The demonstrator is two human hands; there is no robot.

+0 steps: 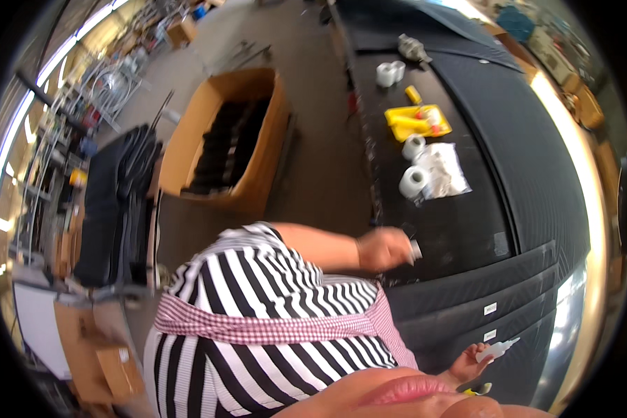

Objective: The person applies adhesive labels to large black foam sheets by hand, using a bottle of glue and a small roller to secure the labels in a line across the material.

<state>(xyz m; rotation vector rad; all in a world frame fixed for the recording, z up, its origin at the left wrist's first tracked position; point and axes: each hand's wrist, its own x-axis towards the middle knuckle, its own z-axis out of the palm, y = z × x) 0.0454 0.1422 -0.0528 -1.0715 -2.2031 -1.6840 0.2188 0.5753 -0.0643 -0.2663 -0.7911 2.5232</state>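
Observation:
My left hand (385, 249) is over the near edge of the dark table, its fingers closed on a small white piece (415, 251) whose kind is blurred. My right hand (469, 364), lower in the view, grips a translucent white squeeze bottle (493, 350) with a narrow nozzle tip pointing away from me. Between the hands lie black padded fabric panels (453, 310) in overlapping layers, with small white labels (490, 308) on them. A yellow object (478, 391), mostly hidden, shows just below my right hand.
On the dark table (453, 230) are white rolls (414, 181), a clear bag (444, 171), a yellow tray (418, 122) and more rolls (390, 73). Black fabric (536, 153) covers the far side. To my left stand a cardboard box (272, 132) of black pieces and a black stack (111, 202).

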